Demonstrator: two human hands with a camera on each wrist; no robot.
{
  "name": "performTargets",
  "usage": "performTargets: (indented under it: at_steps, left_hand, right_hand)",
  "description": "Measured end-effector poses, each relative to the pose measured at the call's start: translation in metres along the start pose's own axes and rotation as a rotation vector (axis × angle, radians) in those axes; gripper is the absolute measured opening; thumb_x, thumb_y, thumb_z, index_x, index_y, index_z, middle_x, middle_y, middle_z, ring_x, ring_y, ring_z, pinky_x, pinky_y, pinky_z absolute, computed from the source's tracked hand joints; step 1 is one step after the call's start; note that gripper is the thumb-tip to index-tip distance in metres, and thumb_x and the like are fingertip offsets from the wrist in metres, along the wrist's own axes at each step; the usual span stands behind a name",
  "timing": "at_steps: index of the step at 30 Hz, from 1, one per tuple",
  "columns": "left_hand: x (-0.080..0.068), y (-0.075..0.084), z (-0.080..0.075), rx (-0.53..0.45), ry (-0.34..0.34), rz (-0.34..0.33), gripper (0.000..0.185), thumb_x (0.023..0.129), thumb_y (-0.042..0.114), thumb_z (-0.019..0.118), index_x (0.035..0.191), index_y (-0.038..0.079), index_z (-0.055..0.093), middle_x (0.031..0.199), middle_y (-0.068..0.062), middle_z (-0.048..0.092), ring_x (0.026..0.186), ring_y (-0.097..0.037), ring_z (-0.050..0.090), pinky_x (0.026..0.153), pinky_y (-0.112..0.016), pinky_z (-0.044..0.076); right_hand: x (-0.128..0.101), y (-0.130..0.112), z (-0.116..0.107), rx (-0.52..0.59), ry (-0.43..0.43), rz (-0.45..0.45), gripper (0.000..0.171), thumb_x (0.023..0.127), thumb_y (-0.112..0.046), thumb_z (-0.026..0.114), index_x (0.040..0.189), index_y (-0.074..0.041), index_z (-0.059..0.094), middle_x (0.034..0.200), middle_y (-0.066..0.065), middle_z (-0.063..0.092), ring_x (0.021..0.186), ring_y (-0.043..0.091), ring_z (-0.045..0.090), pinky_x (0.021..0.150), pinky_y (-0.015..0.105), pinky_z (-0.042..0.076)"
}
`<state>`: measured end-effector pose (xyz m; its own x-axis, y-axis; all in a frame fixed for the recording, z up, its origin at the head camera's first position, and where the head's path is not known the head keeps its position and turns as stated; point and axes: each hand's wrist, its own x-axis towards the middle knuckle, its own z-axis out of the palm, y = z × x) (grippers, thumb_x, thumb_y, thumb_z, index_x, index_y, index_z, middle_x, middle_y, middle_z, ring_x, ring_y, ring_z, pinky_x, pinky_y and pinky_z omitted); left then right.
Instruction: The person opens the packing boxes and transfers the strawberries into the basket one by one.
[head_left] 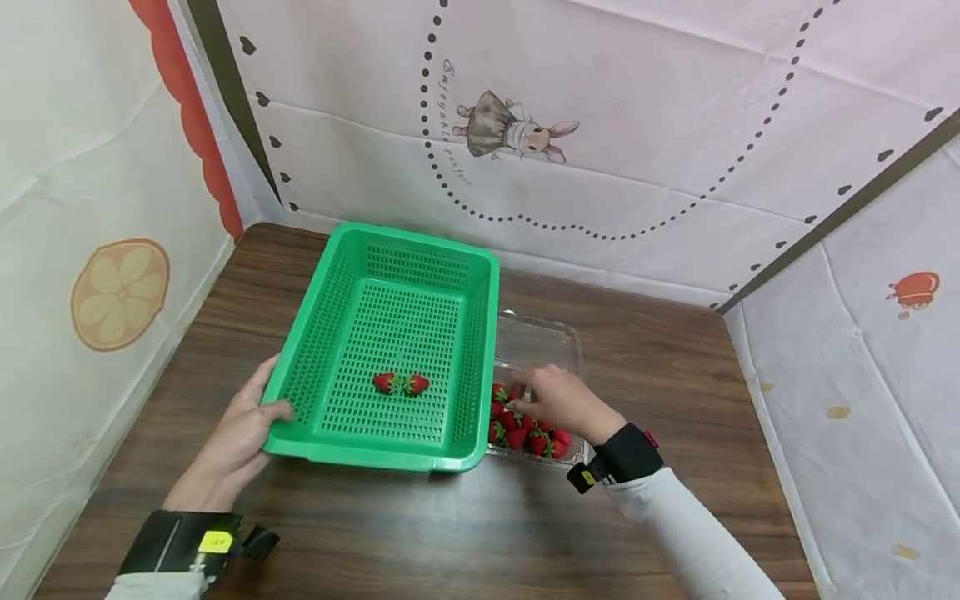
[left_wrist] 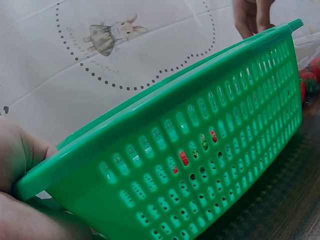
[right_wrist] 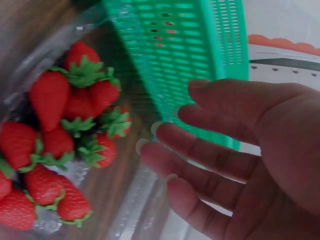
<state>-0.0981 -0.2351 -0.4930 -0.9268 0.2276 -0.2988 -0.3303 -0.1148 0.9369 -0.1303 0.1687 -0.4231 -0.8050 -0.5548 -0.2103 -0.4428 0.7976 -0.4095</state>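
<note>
— Where is your left hand (head_left: 232, 437)?

— Your left hand grips the near left corner of the green basket (head_left: 390, 342), thumb over the rim and fingers curled beneath. The left wrist view shows the basket's perforated wall (left_wrist: 210, 150) right beside your palm.

— And your right hand (head_left: 558, 404)?

— It hovers over the clear plastic box (head_left: 542, 342) just beside the basket's right wall. In the right wrist view your fingers (right_wrist: 200, 150) are loosely spread and slightly bent, holding nothing, with the fingertips near the heap of strawberries (right_wrist: 60, 145).

— Where are the berries?

— Most strawberries lie in the near end of the box (head_left: 525, 433), partly under your hand. Two strawberries (head_left: 401, 383) lie touching on the basket's floor, near its front middle.

— What does it all stand on?

— A dark wooden table (head_left: 645, 367), with printed cloth walls (head_left: 637, 125) around.
</note>
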Motion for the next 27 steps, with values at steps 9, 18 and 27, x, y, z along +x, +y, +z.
performTargets:
  at_steps: [9, 18, 27]
  left_hand:
    - [-0.002, -0.001, 0.0, 0.001, -0.009, 0.011, 0.092, 0.084, -0.013, 0.039, 0.155, 0.035, 0.005, 0.164, -0.013, -0.002, 0.146, -0.043, 0.007, 0.089, -0.017, 0.045]
    - [0.0, 0.002, 0.0, 0.011, -0.004, 0.022, 0.092, 0.084, -0.012, 0.039, 0.156, 0.034, 0.005, 0.164, -0.011, -0.001, 0.146, -0.042, 0.007, 0.09, -0.015, 0.044]
    - [-0.001, 0.001, 0.0, 0.02, -0.002, -0.003, 0.091, 0.085, -0.011, 0.04, 0.155, 0.035, 0.005, 0.164, -0.01, 0.0, 0.147, -0.041, 0.008, 0.103, -0.03, 0.042]
  right_hand:
    - [-0.003, 0.01, 0.021, -0.045, -0.035, 0.03, 0.022, 0.087, -0.018, 0.069, 0.107, -0.009, 0.07, 0.101, 0.009, 0.072, 0.087, 0.021, 0.067, 0.072, 0.036, 0.054]
    - [-0.004, 0.019, 0.026, -0.14, -0.014, 0.081, 0.02, 0.083, -0.014, 0.074, 0.103, -0.009, 0.073, 0.094, 0.009, 0.074, 0.075, 0.018, 0.066, 0.068, 0.037, 0.055]
    - [-0.007, 0.028, 0.031, -0.14, -0.048, 0.112, 0.022, 0.08, -0.012, 0.076, 0.102, -0.01, 0.075, 0.094, 0.007, 0.073, 0.079, 0.018, 0.066, 0.07, 0.038, 0.055]
